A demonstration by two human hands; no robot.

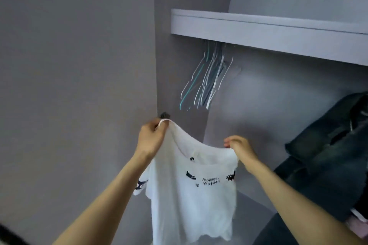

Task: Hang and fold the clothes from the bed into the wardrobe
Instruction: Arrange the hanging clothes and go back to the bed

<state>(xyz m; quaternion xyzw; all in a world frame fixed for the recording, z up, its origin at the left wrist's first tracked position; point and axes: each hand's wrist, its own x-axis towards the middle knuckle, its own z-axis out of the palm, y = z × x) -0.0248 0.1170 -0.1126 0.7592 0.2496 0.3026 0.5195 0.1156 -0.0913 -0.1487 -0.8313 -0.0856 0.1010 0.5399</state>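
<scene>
Closest to me, both arms reach forward holding up a white T-shirt (191, 195) by its shoulders. The left hand (150, 139) pinches one shoulder seam with curled fingers; the right hand (240, 148) grips the other the same way, a little lower, so the shirt hangs open and facing us, small dark prints across its chest. It is inside the wardrobe opening, not yet on anything. Beyond it a bunch of empty hangers (207, 81) dangles under the shelf (268, 31) — well apart from the shirt. To the right, dark denim clothes (328, 145) already hang or lie there, I can't tell which. So some work looks done, but this shirt still needs a hanger. The rail itself is hidden behind the shelf edge, the bed is out of sight, and the small dark fitting (164, 115) by the left hand is too blurred to name.
</scene>
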